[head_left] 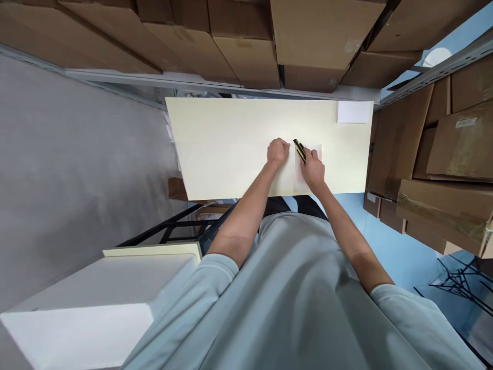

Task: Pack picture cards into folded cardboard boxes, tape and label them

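Observation:
A pale cream table top (pixel 231 133) lies in front of me. My right hand (pixel 313 167) is closed round a yellow and black utility knife (pixel 299 150), its tip pointing up and left over a pale sheet (pixel 316 152) lying on the table. My left hand (pixel 278 152) sits just left of the knife, fingers curled and pressed down on the table surface by the sheet's edge. What, if anything, the left fingers pinch is hidden.
A white paper (pixel 353 112) lies at the table's far right corner. Cardboard boxes (pixel 246 56) fill shelves behind and to the right (pixel 454 154). A white box (pixel 96 303) stands at lower left. A grey wall is left, blue floor (pixel 389 246) right.

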A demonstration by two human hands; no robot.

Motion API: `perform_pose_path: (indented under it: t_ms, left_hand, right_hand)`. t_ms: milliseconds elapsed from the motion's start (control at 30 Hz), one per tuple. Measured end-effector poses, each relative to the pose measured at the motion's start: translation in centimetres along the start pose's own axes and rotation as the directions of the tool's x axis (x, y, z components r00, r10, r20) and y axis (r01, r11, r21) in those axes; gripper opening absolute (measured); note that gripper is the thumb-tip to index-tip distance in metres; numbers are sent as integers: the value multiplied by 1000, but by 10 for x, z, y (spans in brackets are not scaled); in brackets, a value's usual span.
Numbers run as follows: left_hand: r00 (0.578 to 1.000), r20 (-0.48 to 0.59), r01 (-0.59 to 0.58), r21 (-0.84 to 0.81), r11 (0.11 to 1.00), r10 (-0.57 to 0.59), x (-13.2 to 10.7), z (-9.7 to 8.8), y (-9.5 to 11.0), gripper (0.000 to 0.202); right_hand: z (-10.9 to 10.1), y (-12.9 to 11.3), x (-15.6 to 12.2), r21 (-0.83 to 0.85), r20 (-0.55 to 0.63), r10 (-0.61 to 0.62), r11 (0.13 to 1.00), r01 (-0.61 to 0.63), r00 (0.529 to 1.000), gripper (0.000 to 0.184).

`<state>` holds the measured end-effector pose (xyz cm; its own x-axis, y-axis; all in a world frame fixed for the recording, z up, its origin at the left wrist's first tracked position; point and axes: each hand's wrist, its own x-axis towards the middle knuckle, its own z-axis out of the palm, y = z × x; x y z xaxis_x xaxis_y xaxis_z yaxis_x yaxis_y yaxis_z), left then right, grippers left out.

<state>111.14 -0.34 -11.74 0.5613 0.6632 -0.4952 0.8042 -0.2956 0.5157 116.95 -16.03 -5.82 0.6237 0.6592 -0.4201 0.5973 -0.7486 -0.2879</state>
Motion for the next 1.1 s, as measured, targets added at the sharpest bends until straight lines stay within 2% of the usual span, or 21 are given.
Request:
perform_pose_path:
  t_ms: [133, 400, 700, 1100]
  left_hand:
    - [997, 12, 73, -1, 997, -73, 3, 0, 6, 15]
    - [991, 13, 137, -42, 990, -136, 3, -1, 9, 12]
    - [991, -1, 132, -19, 991, -132, 4, 2, 9, 11]
    - [995, -21, 98, -77, 992, -99, 14, 15, -7, 13]
  right_hand:
    - [2, -9, -4, -34, -11, 6, 999, -6, 1000, 52]
    - [4, -19, -23, -86, 17, -7, 996, 8, 1000, 57]
    - [10, -11, -58, -117, 57, -41, 992, 47, 998, 59]
    - [27, 11, -117, -192, 206, -117, 969, 158, 971, 69]
